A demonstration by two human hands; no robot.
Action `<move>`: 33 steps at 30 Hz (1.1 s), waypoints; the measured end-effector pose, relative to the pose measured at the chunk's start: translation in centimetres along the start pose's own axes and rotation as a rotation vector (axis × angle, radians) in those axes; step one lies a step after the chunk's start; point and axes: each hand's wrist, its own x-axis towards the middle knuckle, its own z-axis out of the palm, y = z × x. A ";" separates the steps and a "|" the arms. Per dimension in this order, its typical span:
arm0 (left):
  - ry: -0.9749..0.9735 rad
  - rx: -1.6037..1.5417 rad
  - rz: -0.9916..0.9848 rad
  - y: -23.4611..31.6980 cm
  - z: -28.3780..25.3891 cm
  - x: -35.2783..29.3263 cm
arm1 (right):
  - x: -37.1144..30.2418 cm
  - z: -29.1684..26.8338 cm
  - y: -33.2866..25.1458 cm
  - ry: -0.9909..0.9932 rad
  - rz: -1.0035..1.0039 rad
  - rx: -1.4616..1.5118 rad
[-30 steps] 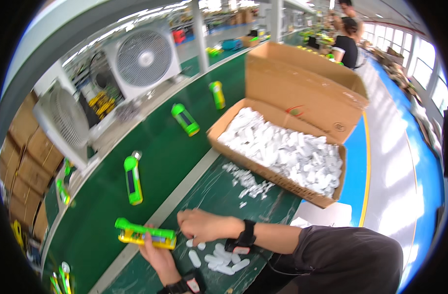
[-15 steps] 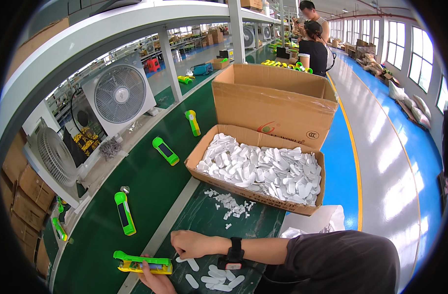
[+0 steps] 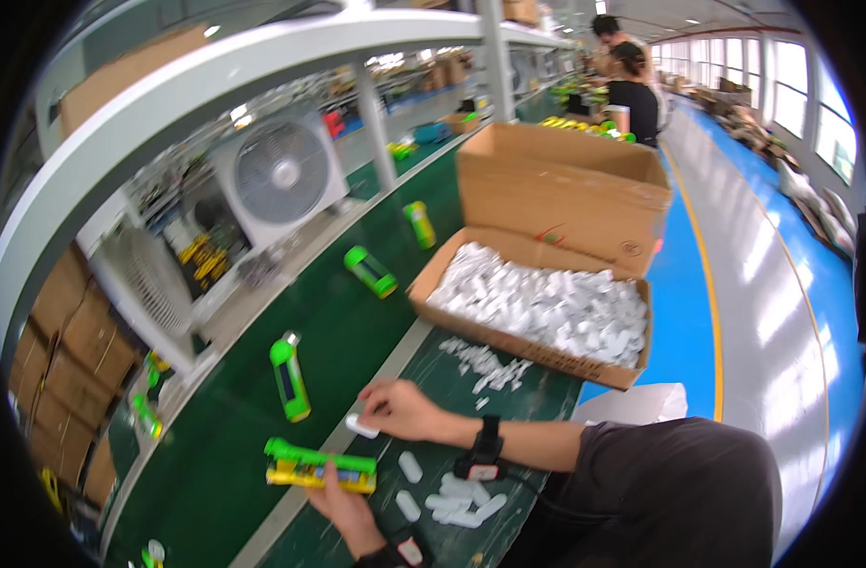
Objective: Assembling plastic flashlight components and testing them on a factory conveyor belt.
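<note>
My left hand (image 3: pixel 346 509) grips a green and yellow handheld lamp (image 3: pixel 305 473) whose halves stand partly apart, with a blue cylinder showing inside. Close above it, my right hand (image 3: pixel 400 410) pinches a white rounded strip (image 3: pixel 361 426) between its fingertips. Beside the hands, two single white strips (image 3: pixel 410 466) lie on the dark green tabletop, and a small pile of the same strips (image 3: pixel 463 500) sits under my right wrist. Motion blur hides fine details of the lamp's inside.
A cardboard box (image 3: pixel 528 348) full of white strips stands beyond my right arm, with small white parts (image 3: pixel 485 364) before it. More lamps (image 3: pixel 289 379) lie on the green belt (image 3: pixel 220 454). Fans (image 3: pixel 282 170) line its left side. Two people (image 3: pixel 632 90) are far off.
My right hand has picked up a white strip from the table and moved it up toward the belt. The whole view has shifted; my left hand still holds the lamp.
</note>
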 end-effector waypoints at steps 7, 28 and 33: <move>-0.082 0.011 0.021 0.1 3.5 0.3 | 2.7 1.8 -5.8 -0.042 -0.109 0.115; -0.079 -0.021 0.102 1.1 3.0 0.1 | 0.6 9.3 -6.6 -0.021 -0.121 -0.204; 0.023 -0.416 0.054 -1.1 1.9 0.9 | 0.5 9.2 -5.4 -0.110 -0.280 -0.240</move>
